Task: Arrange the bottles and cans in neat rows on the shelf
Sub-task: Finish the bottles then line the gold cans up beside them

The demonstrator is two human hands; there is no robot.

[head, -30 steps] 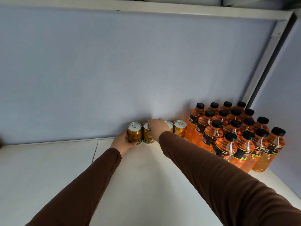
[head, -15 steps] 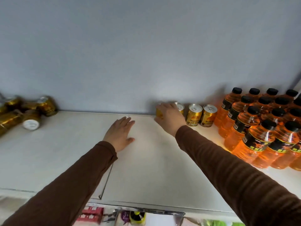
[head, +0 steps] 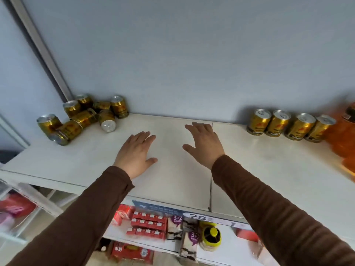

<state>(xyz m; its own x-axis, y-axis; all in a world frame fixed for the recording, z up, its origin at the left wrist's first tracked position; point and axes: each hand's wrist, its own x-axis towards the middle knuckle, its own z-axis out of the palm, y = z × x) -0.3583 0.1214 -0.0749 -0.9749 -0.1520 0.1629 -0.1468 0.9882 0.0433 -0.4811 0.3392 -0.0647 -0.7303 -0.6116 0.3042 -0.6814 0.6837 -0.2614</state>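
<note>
Gold cans: four upright in a row (head: 290, 125), others heaped (head: 82, 117); left hand (head: 135, 153) and right hand (head: 204, 144) spread, empty.

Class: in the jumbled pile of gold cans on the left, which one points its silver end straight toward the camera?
The tipped can at the pile's right front, lying on its side; its round silver end faces us.

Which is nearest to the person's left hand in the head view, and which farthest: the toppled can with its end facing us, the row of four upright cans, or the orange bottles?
1. Toppled can, just left of the left hand.
2. Row of four upright cans, right, by the back wall.
3. Orange bottles, far right edge, blurred.
</note>
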